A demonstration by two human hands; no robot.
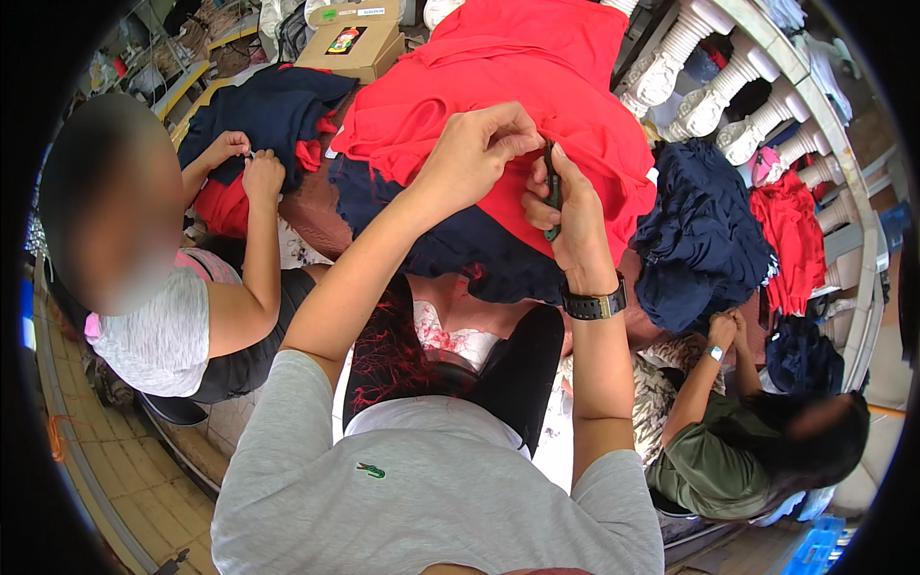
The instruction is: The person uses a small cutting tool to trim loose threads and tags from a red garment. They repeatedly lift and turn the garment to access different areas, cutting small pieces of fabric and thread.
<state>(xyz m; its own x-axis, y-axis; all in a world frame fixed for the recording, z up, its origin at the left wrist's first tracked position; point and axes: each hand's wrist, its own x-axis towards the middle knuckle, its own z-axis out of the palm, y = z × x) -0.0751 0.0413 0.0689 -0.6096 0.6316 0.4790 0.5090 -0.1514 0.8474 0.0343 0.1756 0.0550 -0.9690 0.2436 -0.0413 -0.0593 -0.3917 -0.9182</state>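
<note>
My right hand [579,216] is closed around dark green thread snips [553,187], their blades pointing up and away from me. Close beside the blade tips, my left hand [474,153] pinches with thumb and forefinger. Whatever lies in that pinch is too small to make out. Both hands are over a pile of bright red garments [517,72] spread in front of me. Navy cloth [479,251] shows under the red pile along its near side. Loose red threads [388,359] cling to my dark trouser leg.
On the left a person [240,297] handles navy garments [259,110]; another person [728,441] works at the lower right. A heap of navy garments [700,235] and red cloth [791,240] lie right. A cardboard box [355,48] stands far left, beyond them white balusters [704,105].
</note>
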